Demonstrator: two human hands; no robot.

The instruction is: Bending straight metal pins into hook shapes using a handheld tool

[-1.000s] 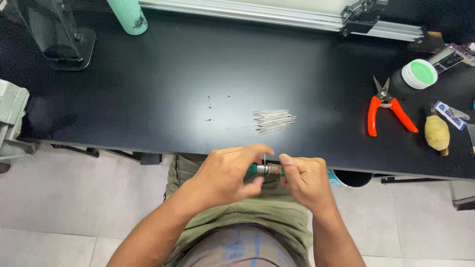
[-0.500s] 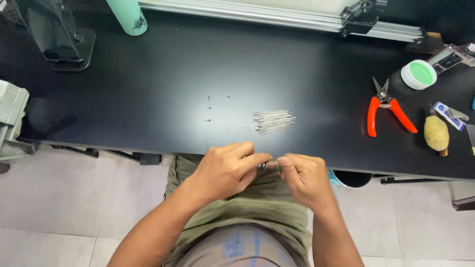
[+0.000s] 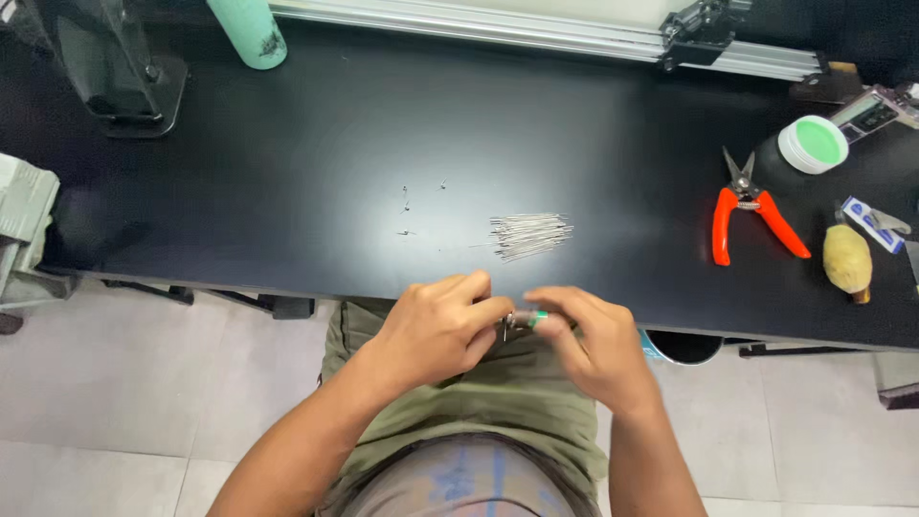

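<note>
Both hands are down at the near edge of the black table (image 3: 287, 144), roughly 6 o'clock in the shot, hovering over the person's lap. The left hand (image 3: 436, 330) and the right hand (image 3: 589, 345) meet around a small tool (image 3: 525, 321), green and silver, that sits right between them. The left hand's fingertips pinch narrow on its metal end, with a thin bit of metal poking down just below. The right hand's fingers curl around the green end, but that hand is motion-blurred, so I can't tell how tight the grip is.

Just past the hands, toward 12 o'clock, there's a bundle of thin metal pins (image 3: 529, 235) lying on the table, close to the hands but not touching them. A few loose tiny bits (image 3: 407, 201) are scattered at about 10 o'clock from that bundle.

Way off at 3 o'clock lie orange-handled cutters (image 3: 751, 215), and further right a yellowish brush-like thing (image 3: 847, 260). Up at 2 o'clock is a round white tub with a green top (image 3: 814, 144). A mint green bottle (image 3: 247, 31) stands at 11 o'clock, next to a black stand (image 3: 120, 81). A metal rail (image 3: 536, 33) runs along the far edge.
</note>
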